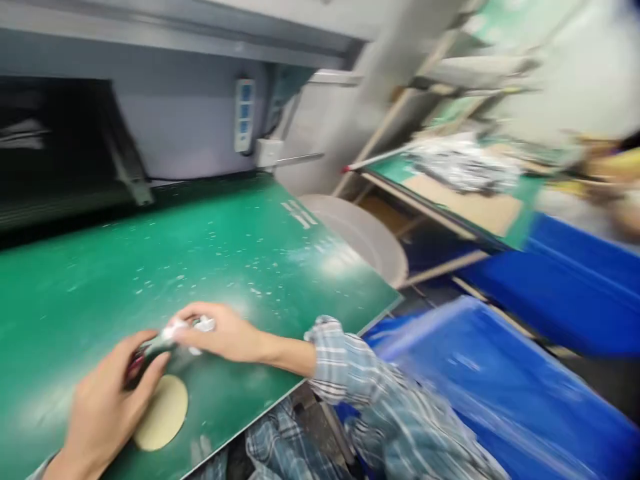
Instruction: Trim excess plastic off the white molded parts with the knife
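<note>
On a green table (240,257), the left hand (105,403) curls its thumb and fingers around a small dark object (136,365), blurred by motion, while the right hand (223,330) pinches a white wad (205,324) against its far end. A flat, cream-coloured disc (167,413) lies on the table just beside the left thumb, near the front edge.
</note>
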Demonstrator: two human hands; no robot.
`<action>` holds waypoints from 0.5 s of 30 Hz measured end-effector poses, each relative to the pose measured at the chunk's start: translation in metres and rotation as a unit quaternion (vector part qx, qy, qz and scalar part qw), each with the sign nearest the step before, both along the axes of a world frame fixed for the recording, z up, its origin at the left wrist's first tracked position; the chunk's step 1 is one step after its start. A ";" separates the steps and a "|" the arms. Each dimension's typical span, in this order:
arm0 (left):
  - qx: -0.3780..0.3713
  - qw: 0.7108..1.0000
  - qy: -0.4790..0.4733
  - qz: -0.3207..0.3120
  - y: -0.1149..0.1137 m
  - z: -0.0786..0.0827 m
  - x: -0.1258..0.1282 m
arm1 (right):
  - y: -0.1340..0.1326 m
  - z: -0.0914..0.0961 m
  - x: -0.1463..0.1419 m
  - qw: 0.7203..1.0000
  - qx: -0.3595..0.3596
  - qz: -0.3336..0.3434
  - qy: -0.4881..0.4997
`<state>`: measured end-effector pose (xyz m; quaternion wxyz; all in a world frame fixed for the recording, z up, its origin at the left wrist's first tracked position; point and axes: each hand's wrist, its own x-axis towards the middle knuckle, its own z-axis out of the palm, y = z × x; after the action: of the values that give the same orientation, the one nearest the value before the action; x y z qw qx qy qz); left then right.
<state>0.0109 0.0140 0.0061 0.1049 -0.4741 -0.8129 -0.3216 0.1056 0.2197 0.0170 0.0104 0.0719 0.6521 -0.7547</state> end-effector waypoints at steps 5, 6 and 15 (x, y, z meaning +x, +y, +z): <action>-0.044 0.997 0.063 0.016 -0.005 0.003 0.006 | 0.000 0.004 -0.001 1.000 0.012 0.004 0.007; -0.049 0.996 0.070 0.024 -0.003 0.004 0.007 | -0.001 0.005 -0.001 1.000 0.013 0.011 0.000; -0.111 0.987 0.103 0.052 -0.005 0.005 0.009 | -0.005 0.006 -0.001 0.999 0.028 0.032 -0.022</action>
<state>0.0204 0.0094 0.0114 0.1514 -0.4707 -0.8519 -0.1728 0.1049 0.2152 0.0234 0.0467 0.0678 0.6743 -0.7339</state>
